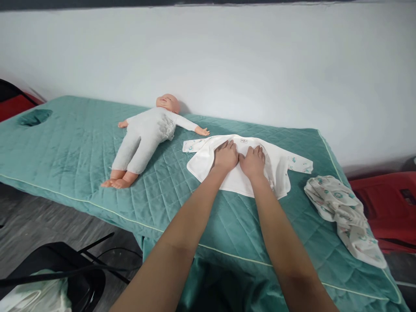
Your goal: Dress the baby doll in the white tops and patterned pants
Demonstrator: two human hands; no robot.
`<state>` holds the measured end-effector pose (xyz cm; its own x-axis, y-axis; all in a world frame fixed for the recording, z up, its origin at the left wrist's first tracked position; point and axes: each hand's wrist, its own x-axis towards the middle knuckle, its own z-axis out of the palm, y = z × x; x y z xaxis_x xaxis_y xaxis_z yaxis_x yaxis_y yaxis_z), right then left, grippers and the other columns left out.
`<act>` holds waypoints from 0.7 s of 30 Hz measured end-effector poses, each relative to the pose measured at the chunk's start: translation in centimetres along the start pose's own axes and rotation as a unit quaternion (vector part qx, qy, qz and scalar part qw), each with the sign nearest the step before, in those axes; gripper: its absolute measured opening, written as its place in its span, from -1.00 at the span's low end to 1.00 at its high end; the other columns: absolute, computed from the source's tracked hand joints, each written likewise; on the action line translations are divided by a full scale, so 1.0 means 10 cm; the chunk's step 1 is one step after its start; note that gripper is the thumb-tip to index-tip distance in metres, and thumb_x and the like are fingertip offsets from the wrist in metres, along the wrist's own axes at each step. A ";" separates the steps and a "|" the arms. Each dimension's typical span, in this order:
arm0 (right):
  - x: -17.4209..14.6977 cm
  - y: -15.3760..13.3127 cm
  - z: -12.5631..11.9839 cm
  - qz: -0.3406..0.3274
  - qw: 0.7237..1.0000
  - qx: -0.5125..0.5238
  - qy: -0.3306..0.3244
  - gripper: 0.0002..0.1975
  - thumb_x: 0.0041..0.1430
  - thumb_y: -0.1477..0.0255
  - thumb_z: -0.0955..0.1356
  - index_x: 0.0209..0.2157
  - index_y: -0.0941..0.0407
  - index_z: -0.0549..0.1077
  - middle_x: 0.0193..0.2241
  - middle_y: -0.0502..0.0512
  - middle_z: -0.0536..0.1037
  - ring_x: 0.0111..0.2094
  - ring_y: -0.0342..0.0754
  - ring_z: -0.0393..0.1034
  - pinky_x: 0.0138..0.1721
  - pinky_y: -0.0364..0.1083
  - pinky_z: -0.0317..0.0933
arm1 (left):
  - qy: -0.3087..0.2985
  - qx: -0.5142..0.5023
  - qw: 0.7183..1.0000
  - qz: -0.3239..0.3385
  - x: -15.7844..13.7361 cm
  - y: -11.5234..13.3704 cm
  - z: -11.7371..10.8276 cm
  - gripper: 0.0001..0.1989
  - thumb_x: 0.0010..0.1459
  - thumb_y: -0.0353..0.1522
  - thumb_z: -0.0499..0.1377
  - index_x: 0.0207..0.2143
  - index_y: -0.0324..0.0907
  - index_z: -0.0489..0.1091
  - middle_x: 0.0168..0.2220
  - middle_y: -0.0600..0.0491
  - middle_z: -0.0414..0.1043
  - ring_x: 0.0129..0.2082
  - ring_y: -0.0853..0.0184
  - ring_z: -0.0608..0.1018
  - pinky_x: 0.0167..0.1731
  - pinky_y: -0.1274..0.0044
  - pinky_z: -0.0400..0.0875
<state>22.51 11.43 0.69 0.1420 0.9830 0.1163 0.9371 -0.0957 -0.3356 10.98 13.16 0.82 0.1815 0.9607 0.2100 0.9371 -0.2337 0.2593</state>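
A white baby shirt (237, 180) lies spread on the green quilted bed cover (172, 182), its front opened out and its patterned sleeves stretched to both sides. My left hand (226, 155) rests palm down inside the opened shirt, fingers extended toward the collar. Beside it, my right hand (252, 162) also lies flat on the cloth, with its thumb close to the left hand. Neither hand grips anything. To the left, a baby doll (147, 123) in a whitish body suit lies on its back, one arm reaching toward the shirt's left sleeve.
Patterned baby trousers (341, 212) lie crumpled at the bed's right end. A hole (35, 117) opens in the cover at far left. Beyond the right edge is a red chair (386, 203); a black chair (61, 264) with cloth on it stands lower left. A white wall (208, 60) runs behind.
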 end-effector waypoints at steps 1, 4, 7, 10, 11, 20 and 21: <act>0.00 0.00 0.00 0.000 1.000 -0.001 -0.001 -0.42 0.34 0.30 0.22 0.25 0.39 0.22 0.35 0.64 0.09 0.41 0.34 -0.09 0.30 0.24 -0.13 | 0.004 -0.002 1.000 -0.002 0.00 0.00 0.00 -0.58 0.34 -0.35 -0.08 0.18 -0.12 0.34 0.35 0.00 0.25 0.37 0.21 0.27 0.25 0.17 0.30; -0.01 0.01 0.00 -0.003 1.000 -0.011 -0.007 -0.40 0.37 0.29 0.21 0.28 0.40 0.19 0.36 0.64 0.05 0.41 0.34 -0.11 0.32 0.23 -0.15 | 0.011 -0.003 1.000 0.000 0.00 -0.01 0.02 -0.58 0.34 -0.34 -0.07 0.17 -0.12 0.35 0.34 0.00 0.27 0.36 0.21 0.27 0.26 0.18 0.29; -0.01 0.00 0.01 0.000 1.000 -0.023 -0.011 -0.39 0.39 0.27 0.20 0.31 0.39 0.17 0.37 0.65 0.02 0.42 0.35 -0.14 0.33 0.24 -0.17 | 0.004 -0.001 1.000 0.000 0.01 -0.01 0.02 -0.57 0.34 -0.34 -0.08 0.18 -0.13 0.35 0.35 0.00 0.26 0.37 0.22 0.26 0.27 0.18 0.28; -0.02 -0.01 0.01 0.001 0.999 -0.029 -0.013 -0.38 0.40 0.26 0.18 0.33 0.36 0.16 0.38 0.65 -0.01 0.43 0.36 -0.16 0.33 0.28 -0.17 | -0.012 0.008 1.000 -0.003 0.01 0.00 0.02 -0.52 0.35 -0.33 -0.11 0.25 -0.17 0.30 0.38 -0.02 0.18 0.39 0.23 0.23 0.30 0.18 0.23; -0.03 -0.01 0.01 -0.001 0.999 -0.031 -0.014 -0.38 0.40 0.26 0.17 0.33 0.36 0.15 0.38 0.66 -0.02 0.43 0.36 -0.17 0.32 0.29 -0.17 | -0.016 0.013 1.000 -0.004 0.00 0.00 0.03 -0.50 0.36 -0.33 -0.13 0.28 -0.19 0.27 0.40 -0.04 0.14 0.40 0.23 0.21 0.32 0.17 0.20; -0.10 -0.01 0.02 -0.034 0.998 -0.051 -0.032 -0.33 0.45 0.26 0.05 0.38 0.45 0.03 0.42 0.53 -0.08 0.46 0.23 -0.26 0.38 0.18 -0.23 | -0.014 0.046 0.999 -0.004 -0.13 0.04 0.08 -0.38 0.39 -0.31 -0.24 0.36 -0.51 0.07 0.43 -0.25 0.01 0.45 0.18 0.09 0.43 0.32 -0.08; -0.11 -0.01 0.02 -0.037 0.997 -0.054 -0.035 -0.33 0.45 0.25 0.04 0.39 0.45 0.02 0.42 0.51 -0.08 0.46 0.22 -0.25 0.39 0.17 -0.23 | -0.013 0.048 0.999 -0.005 -0.15 0.04 0.09 -0.38 0.39 -0.30 -0.24 0.36 -0.51 0.07 0.43 -0.26 0.01 0.45 0.18 0.08 0.43 0.32 -0.09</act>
<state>22.21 10.39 0.36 0.0516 0.9961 0.0712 0.9737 -0.0344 -0.2250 11.37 11.77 -0.20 0.1777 0.9668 0.1837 0.9630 -0.2092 0.1697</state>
